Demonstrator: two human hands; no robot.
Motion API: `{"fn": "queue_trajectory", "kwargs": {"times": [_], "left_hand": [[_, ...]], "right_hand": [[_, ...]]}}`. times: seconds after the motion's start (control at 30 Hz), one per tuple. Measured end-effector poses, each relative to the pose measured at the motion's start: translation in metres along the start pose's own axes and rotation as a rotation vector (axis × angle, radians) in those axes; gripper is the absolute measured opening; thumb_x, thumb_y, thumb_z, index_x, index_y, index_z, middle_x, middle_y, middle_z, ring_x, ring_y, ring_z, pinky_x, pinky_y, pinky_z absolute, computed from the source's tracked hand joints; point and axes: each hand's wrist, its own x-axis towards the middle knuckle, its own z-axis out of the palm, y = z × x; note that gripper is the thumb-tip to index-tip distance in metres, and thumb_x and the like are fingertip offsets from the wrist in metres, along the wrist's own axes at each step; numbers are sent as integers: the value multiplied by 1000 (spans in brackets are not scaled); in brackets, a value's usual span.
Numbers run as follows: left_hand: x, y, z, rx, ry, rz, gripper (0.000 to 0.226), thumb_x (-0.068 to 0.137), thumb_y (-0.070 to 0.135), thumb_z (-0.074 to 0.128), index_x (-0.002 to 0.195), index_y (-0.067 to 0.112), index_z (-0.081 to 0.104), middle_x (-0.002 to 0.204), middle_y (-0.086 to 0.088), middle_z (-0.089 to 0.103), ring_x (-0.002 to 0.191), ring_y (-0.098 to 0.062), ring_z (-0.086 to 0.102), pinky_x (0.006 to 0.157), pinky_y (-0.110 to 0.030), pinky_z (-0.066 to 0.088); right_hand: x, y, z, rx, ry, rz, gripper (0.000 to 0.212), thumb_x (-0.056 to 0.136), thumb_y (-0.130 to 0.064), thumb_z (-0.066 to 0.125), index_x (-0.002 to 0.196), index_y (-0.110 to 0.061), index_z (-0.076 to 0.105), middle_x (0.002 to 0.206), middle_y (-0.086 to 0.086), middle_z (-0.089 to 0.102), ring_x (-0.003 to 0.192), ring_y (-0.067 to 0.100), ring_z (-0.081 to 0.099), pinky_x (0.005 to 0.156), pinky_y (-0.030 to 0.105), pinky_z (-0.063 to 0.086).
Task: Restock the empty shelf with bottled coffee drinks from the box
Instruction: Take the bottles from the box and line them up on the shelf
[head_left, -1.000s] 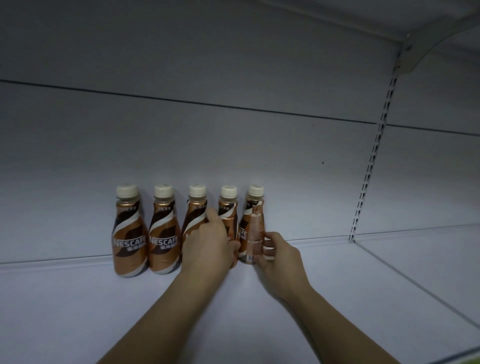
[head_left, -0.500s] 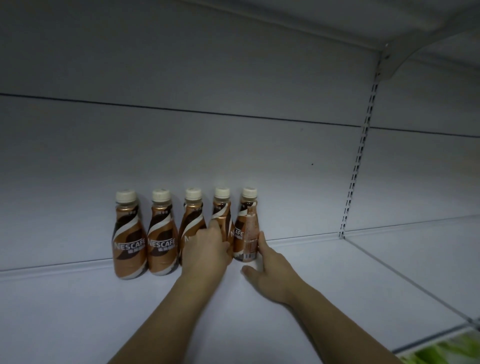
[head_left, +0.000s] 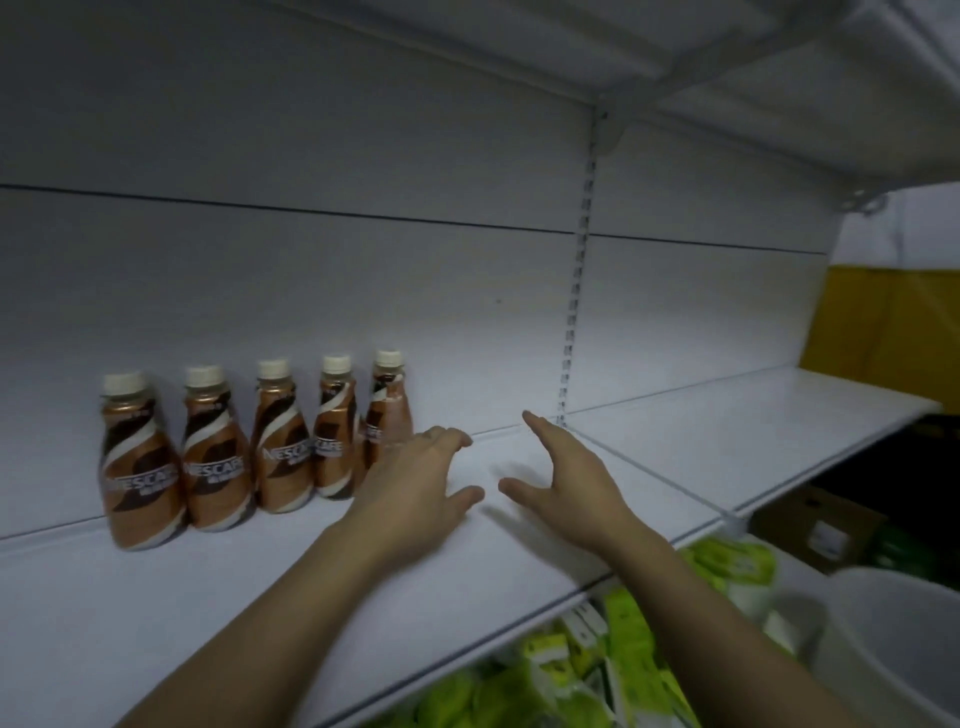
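Op: Hands empty. I see left hand (head_left: 415, 493) and right hand (head_left: 569, 486), both spread wide over the shelf (head_left: 753, 415).

Log: Bottles?

Op: Bottle row (head_left: 260, 441) upright, just left of left hand; box unconfirmed.

- The left hand (head_left: 415, 488) is held palm down with its fingers (head_left: 447, 439) loosely spread and slightly curled, gripping nothing.
- Its thumb (head_left: 465, 499) juts to the right, toward the other hand.
- The left forearm (head_left: 291, 608) is bare and rises from the lower left.
- The right hand (head_left: 566, 483) is open and empty, with the fingers pointing up and to the left.
- Its thumb (head_left: 514, 491) points left; a narrow gap separates the two thumbs.
- The right forearm (head_left: 691, 608) is bare and comes in from the lower right.
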Motion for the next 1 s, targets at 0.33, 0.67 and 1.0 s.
{"fn": "queue_trajectory", "kwargs": {"times": [0.33,0.67,1.0], "left_hand": [[6,127,57,-29,-172,337,77,83,66,51,146,25,33,147,4,41,133,-17,36,107,-36,33],[-13,316,159,-120,-353,736,78,80,63,59,144,24,37,145,0,44,133,-20,40,106,-36,35],[-78,455,224,-235,-584,990,74,84,50,64,146,25,33,146,-3,44,130,-24,43,102,-41,40]], "right_hand": [[-98,91,-89,-230,109,265,91,79,-52,69,153,-24,24,158,-2,27,146,15,23,117,41,24],[-269,193,-171,-337,174,723,92,78,-59,66,152,-26,23,157,-3,31,141,20,33,113,47,32],[-408,215,-223,-475,153,1182,91,78,-59,67,151,-26,25,157,0,30,143,22,31,112,48,31]]}}
